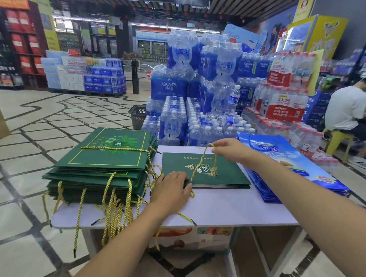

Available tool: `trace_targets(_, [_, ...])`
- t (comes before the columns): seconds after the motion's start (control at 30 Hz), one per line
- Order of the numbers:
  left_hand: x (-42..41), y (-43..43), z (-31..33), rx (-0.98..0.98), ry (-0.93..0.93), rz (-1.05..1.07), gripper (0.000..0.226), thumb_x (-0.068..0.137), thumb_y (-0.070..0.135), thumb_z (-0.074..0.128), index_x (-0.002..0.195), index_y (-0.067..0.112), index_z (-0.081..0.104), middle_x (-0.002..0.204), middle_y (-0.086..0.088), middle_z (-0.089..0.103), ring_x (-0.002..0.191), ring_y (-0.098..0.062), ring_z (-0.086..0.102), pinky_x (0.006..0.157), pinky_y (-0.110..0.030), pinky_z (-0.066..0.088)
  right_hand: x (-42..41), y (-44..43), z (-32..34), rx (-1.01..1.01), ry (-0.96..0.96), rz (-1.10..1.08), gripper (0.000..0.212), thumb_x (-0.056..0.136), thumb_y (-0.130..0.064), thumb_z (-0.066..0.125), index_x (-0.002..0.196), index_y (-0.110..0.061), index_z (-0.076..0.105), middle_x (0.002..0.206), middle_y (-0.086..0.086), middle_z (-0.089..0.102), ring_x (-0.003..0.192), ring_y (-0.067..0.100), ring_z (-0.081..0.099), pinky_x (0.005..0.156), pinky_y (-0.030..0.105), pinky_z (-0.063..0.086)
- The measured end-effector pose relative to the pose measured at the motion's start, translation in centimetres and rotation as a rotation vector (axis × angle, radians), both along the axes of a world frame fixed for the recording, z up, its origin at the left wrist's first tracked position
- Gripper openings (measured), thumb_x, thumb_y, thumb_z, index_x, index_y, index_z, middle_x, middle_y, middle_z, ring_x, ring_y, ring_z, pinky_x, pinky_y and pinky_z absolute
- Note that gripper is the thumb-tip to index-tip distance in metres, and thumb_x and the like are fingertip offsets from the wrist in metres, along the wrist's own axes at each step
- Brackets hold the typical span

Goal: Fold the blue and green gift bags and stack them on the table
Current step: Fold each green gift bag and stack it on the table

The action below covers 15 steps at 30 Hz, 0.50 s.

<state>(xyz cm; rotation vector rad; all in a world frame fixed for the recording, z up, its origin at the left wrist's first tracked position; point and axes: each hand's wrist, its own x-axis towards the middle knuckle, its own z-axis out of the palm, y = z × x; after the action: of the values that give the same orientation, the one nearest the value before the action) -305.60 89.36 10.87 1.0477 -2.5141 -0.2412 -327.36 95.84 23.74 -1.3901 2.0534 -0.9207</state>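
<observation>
A flat green gift bag (219, 170) with gold print lies in the middle of the white table (224, 212). My left hand (172, 190) presses on its near left corner, fingers spread over the edge. My right hand (229, 149) pinches the bag's gold rope handle (202, 158) and holds it up above the bag's far edge. To the left sits a tall stack of folded green bags (103, 168), their gold cords hanging over the table's front. A stack of flat blue bags (289, 164) lies along the right side.
Shrink-wrapped packs of water bottles (196, 95) are piled right behind the table. A person in a white shirt (348, 108) sits on a yellow stool at the right. A dark shopping basket (137, 117) stands on the tiled floor behind the green stack. A printed box (193, 239) sits under the table.
</observation>
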Motion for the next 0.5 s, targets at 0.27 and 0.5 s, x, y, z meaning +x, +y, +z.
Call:
trace_targets(0.27, [-0.4, 0.3, 0.4, -0.003, -0.060, 0.030, 0.032, 0.106, 0.048, 0.035, 0.124, 0.028, 0.051, 0.129, 0.009, 0.059, 0.125, -0.018, 0.051, 0.118, -0.048, 0.027, -1.1, 0.9, -4.3, 0.177, 0.419, -0.085, 0.024, 0.097, -0.025, 0.061, 0.116, -0.019, 0.074, 0.119, 0.002, 0.071, 0.105, 0.020, 0.064, 0.089, 0.032, 0.050])
trace_targets(0.5, [-3.1, -0.1, 1.0, -0.035, -0.111, -0.110, 0.051, 0.105, 0.049, 0.035, 0.153, 0.032, 0.037, 0.163, 0.006, 0.035, 0.151, -0.017, 0.029, 0.126, -0.055, 0.015, 1.9, -0.6, -8.3, 0.095, 0.524, -0.004, 0.029, 0.104, -0.033, 0.047, 0.124, -0.029, 0.067, 0.123, -0.003, 0.067, 0.108, 0.022, 0.062, 0.091, 0.039, 0.053])
